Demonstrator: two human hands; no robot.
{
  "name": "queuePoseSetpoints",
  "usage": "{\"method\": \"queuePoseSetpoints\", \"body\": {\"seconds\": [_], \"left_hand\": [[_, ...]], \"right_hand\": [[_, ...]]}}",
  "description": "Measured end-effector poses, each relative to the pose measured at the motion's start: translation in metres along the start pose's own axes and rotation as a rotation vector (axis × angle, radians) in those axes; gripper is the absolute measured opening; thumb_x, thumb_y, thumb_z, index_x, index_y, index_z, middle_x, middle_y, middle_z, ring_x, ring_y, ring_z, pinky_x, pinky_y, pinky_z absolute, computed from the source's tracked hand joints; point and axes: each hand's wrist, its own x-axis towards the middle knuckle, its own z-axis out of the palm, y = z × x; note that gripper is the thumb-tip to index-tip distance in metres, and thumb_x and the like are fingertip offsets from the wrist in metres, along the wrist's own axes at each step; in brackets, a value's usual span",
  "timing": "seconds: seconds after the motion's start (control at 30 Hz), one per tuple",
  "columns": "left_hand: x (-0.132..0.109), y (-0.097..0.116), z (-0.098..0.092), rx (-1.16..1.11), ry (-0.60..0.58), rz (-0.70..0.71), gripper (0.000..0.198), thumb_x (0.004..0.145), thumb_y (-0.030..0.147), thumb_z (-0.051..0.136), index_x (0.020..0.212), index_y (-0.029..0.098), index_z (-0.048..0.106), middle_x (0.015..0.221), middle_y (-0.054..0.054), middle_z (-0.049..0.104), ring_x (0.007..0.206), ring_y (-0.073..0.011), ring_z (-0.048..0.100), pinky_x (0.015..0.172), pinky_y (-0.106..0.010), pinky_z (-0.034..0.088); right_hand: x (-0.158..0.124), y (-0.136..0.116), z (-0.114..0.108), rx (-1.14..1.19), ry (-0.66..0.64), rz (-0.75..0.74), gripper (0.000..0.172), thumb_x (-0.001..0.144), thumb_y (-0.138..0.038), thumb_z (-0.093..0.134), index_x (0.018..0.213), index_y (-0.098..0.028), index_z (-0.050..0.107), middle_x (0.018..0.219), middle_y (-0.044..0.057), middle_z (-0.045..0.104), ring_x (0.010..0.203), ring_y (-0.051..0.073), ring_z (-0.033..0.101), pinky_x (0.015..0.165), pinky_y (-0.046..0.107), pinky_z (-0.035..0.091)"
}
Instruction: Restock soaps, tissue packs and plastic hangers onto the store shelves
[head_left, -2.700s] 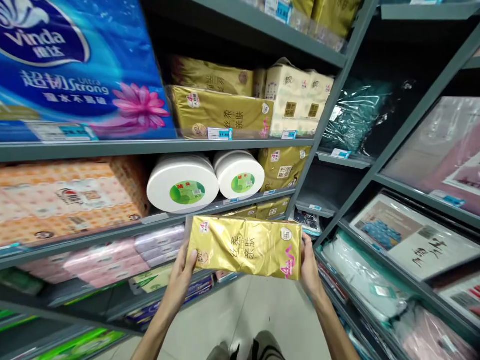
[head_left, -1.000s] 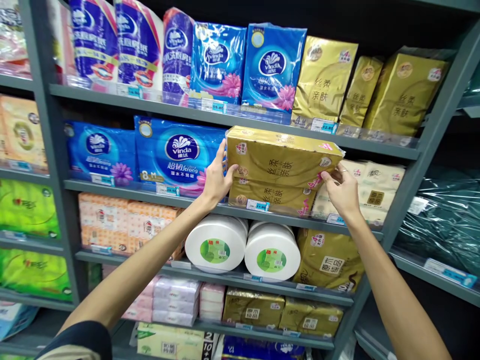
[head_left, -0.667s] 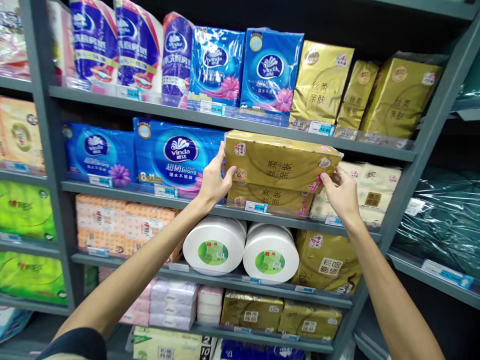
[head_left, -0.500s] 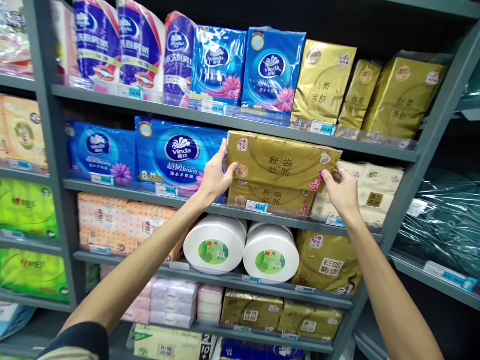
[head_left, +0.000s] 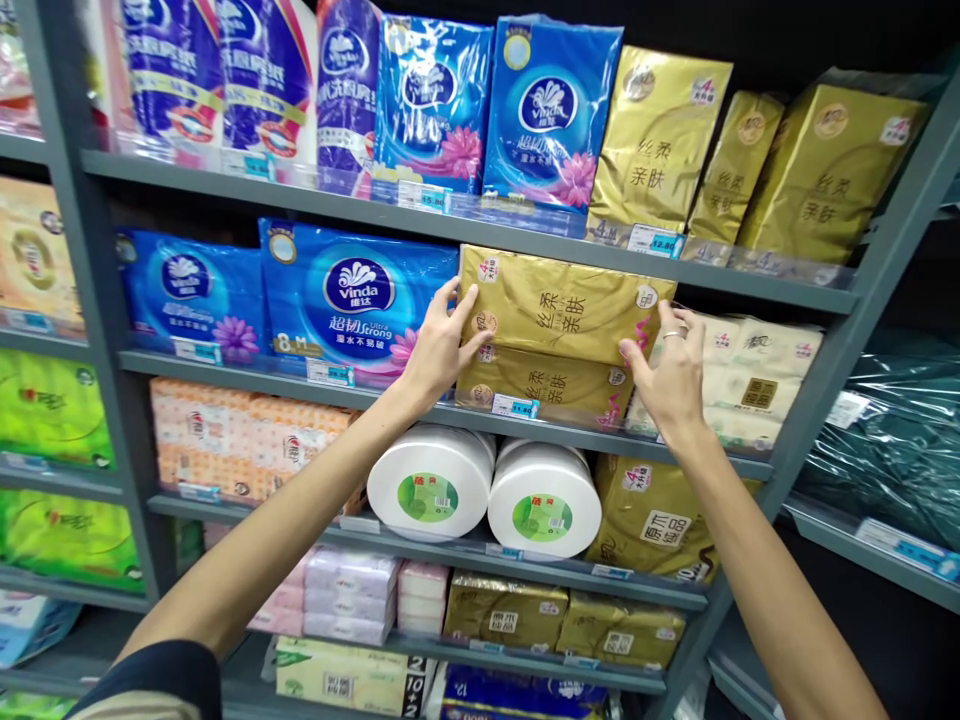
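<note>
On the shelf (head_left: 570,431), right of the blue pack (head_left: 322,300), the upper gold pack (head_left: 555,310) sits atop the lower gold pack (head_left: 551,382). It looks light, soft and slick-wrapped, best taken gently at both ends. There, the left hand (head_left: 441,348) and right hand (head_left: 670,380) touch it, fingers parted, unclenched.

Grey shelf (head_left: 247,381) carries, directly and left to right: a smaller blue pack (head_left: 186,290), a larger blue pack (head_left: 360,290) (marked Vinda), a lower gold pack (head_left: 544,387) and cream packs (head_left: 757,370).
</note>
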Motion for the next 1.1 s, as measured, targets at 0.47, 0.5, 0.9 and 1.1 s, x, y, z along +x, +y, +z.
{"method": "queuePoseSetpoints", "body": {"seconds": [0.47,0.5,0.9,1.1], "left_hand": [[0.001,-0.023,0.038,-0.055,-0.034,0.051,0.071,0.102,0.036,0.059,0.165,0.024,0.030,0.178,-0.017,0.013,0.163,-0.0375,0.016,0.131,-0.059,0.026],[0.001,-0.024,0.039,-0.049,-0.025,0.064,0.070,0.102,0.037,0.059,0.165,0.026,0.030,0.178,-0.015,0.013,0.164,-0.0367,0.016,0.131,-0.059,0.026],[-0.025,0.003,0.044,0.154,-0.227,0.262,0.070,0.109,0.044,0.037,0.170,0.018,0.015,0.177,-0.015,0.016,0.165,-0.0317,0.008,0.134,-0.054,0.015],[-0.030,-0.002,0.054,0.237,-0.275,0.231,0.070,0.108,0.044,0.032,0.169,0.014,0.017,0.177,-0.012,0.014,0.165,-0.0293,0.007,0.135,-0.050,0.009]], "right_hand": [[-0.004,0.006,0.028,-0.192,-0.094,-0.009,0.066,0.100,-0.044,0.061,0.157,-0.015,0.047,0.157,0.022,0.043,0.139,0.042,0.044,0.117,0.063,0.039],[-0.004,0.006,0.029,-0.202,-0.100,-0.009,0.067,0.100,-0.044,0.061,0.158,-0.014,0.046,0.157,0.022,0.043,0.139,0.042,0.044,0.117,0.063,0.039],[-0.046,0.014,0.056,-0.264,-0.234,-0.237,0.076,0.109,-0.046,0.035,0.170,-0.018,-0.002,0.179,0.012,-0.002,0.165,0.032,0.005,0.132,0.058,0.018],[-0.045,0.017,0.064,-0.288,-0.267,-0.225,0.085,0.109,-0.048,0.037,0.166,-0.018,-0.018,0.175,0.010,-0.021,0.165,0.031,-0.005,0.134,0.057,0.012]]}}
